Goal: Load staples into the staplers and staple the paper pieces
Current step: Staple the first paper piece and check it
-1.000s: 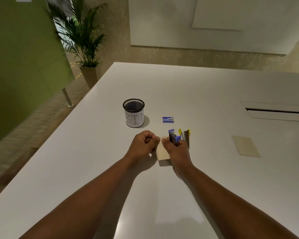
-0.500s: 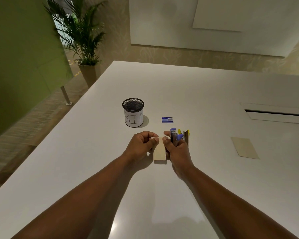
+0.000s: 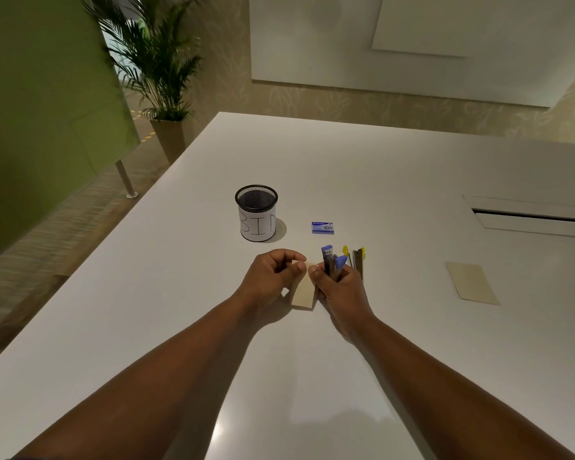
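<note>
Two hands engaged: left hand [image 3: 273, 275] pinches the thin, floppy beige paper strip [image 3: 303, 292] by its top edge; right hand [image 3: 341, 292] grips the rigid blue-and-grey stapler [image 3: 332, 263].

An office meeting room: a wide white conference table [image 3: 395, 180] with a recessed cable hatch [image 3: 531, 217] at three o'clock, a blank white wall panel [image 3: 346, 44] at twelve, a potted palm [image 3: 156, 61] and a green partition [image 3: 37, 104] at ten, and a mesh desk cup [image 3: 256, 212] labelled BIN near the middle
</note>
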`<state>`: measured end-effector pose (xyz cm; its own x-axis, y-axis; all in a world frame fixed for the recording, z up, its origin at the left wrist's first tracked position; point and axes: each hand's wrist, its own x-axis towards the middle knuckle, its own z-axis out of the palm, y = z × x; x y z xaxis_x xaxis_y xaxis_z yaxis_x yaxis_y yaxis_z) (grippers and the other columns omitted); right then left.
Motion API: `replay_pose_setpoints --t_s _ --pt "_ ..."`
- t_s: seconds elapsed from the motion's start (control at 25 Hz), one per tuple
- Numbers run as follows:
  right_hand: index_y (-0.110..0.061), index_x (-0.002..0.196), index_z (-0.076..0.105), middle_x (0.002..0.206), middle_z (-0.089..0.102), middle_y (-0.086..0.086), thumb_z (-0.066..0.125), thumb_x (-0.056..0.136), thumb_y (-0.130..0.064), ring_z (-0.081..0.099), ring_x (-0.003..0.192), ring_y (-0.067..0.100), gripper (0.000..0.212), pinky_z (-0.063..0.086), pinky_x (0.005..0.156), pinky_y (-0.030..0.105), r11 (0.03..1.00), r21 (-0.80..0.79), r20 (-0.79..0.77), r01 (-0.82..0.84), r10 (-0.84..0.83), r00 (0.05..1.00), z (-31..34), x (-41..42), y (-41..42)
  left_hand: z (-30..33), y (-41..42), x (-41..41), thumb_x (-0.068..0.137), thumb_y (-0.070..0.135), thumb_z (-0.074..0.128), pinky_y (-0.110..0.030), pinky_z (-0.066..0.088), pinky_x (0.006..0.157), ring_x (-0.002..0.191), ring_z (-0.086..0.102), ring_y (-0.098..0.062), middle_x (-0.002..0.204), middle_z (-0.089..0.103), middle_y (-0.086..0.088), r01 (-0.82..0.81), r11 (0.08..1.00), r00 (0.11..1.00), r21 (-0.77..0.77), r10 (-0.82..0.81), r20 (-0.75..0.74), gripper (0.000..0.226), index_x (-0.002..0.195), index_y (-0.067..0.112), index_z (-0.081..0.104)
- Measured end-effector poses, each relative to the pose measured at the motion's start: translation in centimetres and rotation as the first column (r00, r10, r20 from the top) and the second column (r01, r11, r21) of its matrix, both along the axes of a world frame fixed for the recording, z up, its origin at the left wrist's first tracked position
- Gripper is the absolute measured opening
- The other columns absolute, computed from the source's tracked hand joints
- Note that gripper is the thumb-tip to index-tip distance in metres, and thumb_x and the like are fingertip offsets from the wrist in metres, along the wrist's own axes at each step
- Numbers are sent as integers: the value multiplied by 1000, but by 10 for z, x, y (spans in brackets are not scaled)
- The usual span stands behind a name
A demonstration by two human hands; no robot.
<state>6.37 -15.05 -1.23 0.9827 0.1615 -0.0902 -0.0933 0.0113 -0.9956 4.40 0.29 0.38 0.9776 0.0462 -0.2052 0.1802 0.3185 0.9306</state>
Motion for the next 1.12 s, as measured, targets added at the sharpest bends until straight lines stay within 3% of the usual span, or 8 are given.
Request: replay_pose_setpoints --t_s 0.16,0.6,0.96,1.12 --pt "-19 89 75 96 78 16 71 96 -31 76 96 36 14 57 93 64 1000 23 14 0 0 1000 -2 1 -1 3 0 -1 89 2 74 -40 55 68 83 61 -26 89 60 -18 4 997 1000 -74 -5 -4 18 104 0 65" --pt "-10 93 67 96 75 16 71 96 -28 76 97 33 18 60 93 57 999 33 -11 -3 3 1000 -2 2 0 9 4 -3 91 -1 71 -31 56 60 71 62 -20 78 66 -16 14 999 1000 35 -14 9 12 100 -7 66" --pt "-14 85 64 82 74 4 69 97 -24 77 90 25 16 62 87 44 998 63 -31 -8 10 999 1 2 0 12 5 -4 92 -2 69 -26 56 59 64 64 -13 75 66 -12 32 996 999 86 -33 16 11 101 -8 66" --pt "-14 85 66 86 74 8 68 98 -23 77 90 25 16 62 84 41 998 69 -27 -13 15 1000 1 3 0 15 5 -5 93 -2 68 -21 53 55 59 64 -8 73 66 -9 35 992 999 123 -39 33 11 101 -8 65"
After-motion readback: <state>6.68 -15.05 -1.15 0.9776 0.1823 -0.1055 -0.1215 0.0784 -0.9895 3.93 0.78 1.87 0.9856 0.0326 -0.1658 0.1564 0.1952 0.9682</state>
